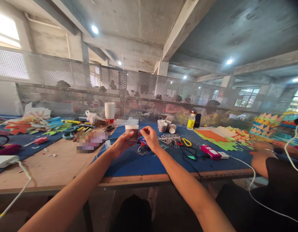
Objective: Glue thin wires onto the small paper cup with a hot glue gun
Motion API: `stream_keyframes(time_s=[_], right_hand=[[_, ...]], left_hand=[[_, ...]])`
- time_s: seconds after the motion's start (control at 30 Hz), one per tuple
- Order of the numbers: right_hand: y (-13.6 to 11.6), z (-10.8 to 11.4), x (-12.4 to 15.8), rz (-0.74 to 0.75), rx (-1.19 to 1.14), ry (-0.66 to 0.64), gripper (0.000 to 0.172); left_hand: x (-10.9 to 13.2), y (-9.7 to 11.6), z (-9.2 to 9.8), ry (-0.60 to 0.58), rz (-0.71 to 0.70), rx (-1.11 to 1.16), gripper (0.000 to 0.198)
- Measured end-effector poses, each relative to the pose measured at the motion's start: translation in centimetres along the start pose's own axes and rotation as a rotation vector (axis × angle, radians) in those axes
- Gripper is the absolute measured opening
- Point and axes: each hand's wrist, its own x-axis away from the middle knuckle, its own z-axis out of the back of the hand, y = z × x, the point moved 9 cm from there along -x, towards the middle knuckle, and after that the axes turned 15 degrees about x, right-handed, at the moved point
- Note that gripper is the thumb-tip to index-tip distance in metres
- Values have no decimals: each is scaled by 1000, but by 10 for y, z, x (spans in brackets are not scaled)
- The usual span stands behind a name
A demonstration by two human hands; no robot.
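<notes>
My left hand (122,143) is wrapped round a paper cup (131,129) with a white rim and a darker brownish side, held upright above the blue table mat (136,166). To the right of the cup, my right hand (150,138) is closed, thumb and fingertips pinched together near its rim. Whatever those fingertips hold, if anything, is too small to make out. Below the hands lies a blue and red object (143,144), partly covered. Several small paper cups (162,125) sit behind my right hand, beside a bundle of grey cord (171,139).
A tall stack of paper cups (109,111) stands at the back left. Yellow-handled scissors (186,142), a pink box (210,152) and a yellow-labelled bottle (191,120) lie or stand rightward. Blue scissors (69,132) are left. A person's arm (261,161) rests at right. Perforated metal panels (129,83) rise behind.
</notes>
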Motion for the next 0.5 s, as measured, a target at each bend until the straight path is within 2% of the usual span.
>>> stream_keyframes(time_s=[0.5], right_hand=[[3,2,0,-20,45,-6,24]], left_hand=[[0,1,-6,-50,-11,-3,41]])
